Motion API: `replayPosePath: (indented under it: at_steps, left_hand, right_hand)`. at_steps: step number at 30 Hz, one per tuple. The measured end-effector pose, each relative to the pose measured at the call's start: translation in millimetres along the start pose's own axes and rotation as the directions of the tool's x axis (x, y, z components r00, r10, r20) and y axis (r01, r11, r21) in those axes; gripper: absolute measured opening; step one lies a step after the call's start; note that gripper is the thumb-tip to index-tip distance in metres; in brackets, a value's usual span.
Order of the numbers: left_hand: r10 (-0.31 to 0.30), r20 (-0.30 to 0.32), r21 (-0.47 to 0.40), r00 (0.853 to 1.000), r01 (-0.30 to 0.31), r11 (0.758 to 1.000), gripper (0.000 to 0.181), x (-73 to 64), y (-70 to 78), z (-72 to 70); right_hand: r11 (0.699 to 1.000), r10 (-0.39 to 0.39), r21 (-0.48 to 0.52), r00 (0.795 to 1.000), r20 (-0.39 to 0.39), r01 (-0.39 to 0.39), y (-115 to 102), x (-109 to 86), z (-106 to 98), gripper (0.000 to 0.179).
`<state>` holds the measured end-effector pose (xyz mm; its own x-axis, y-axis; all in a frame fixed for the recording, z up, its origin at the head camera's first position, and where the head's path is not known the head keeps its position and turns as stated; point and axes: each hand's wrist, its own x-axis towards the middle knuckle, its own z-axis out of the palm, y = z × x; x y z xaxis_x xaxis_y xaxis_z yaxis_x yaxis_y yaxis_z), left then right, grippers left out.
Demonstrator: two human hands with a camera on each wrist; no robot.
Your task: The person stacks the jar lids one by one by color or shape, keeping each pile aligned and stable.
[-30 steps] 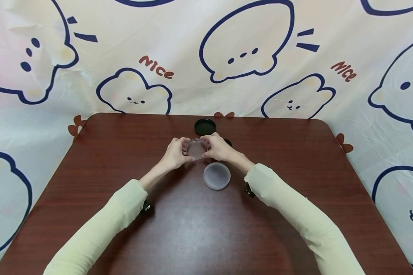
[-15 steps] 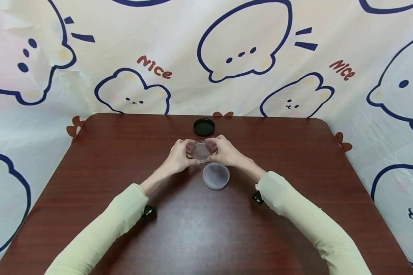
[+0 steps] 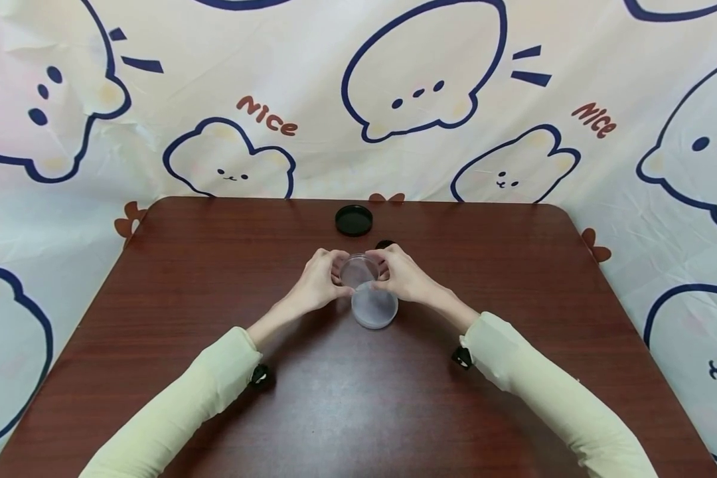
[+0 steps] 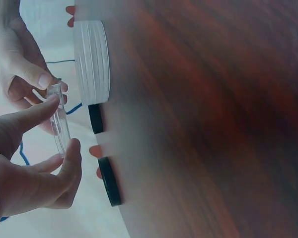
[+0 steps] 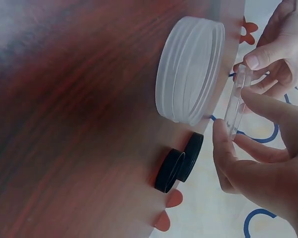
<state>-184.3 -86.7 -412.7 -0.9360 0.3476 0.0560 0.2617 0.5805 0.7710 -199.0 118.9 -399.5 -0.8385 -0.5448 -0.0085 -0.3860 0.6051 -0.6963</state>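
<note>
Both hands hold a clear, shallow round dish (image 3: 358, 269), like a petri dish, raised above the table. My left hand (image 3: 319, 279) pinches its left edge between thumb and fingers; my right hand (image 3: 405, 273) pinches the opposite edge. Seen from the left wrist, the clear dish (image 4: 61, 124) is nearly edge-on. A larger frosted round container (image 3: 375, 309) with ridged walls stands on the table just below and nearer the body. In the head view the held dish overlaps its far rim. The right wrist view shows the frosted container (image 5: 181, 72) apart from the held dish.
A black shallow round dish or lid (image 3: 354, 220) lies near the table's far edge. Behind the right hand, a smaller black round piece (image 3: 385, 244) is partly hidden. The brown table (image 3: 346, 398) meets a cartoon-printed cloth (image 3: 334, 166) at the back.
Both hands have carried the clear dish right and toward the body, to the frosted container's far rim in the head view. The smaller black piece shows again. The frosted container stays put.
</note>
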Motion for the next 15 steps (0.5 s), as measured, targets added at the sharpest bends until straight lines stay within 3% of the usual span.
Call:
replayPosePath:
  at_steps: [15]
  left_hand:
    - [0.06, 0.037, 0.071, 0.998, -0.062, 0.996, 0.061, -15.4, 16.9, 17.7]
  right_hand:
    - [0.999, 0.013, -0.047, 1.0, -0.026, -0.015, 2, -36.5, 5, 0.061]
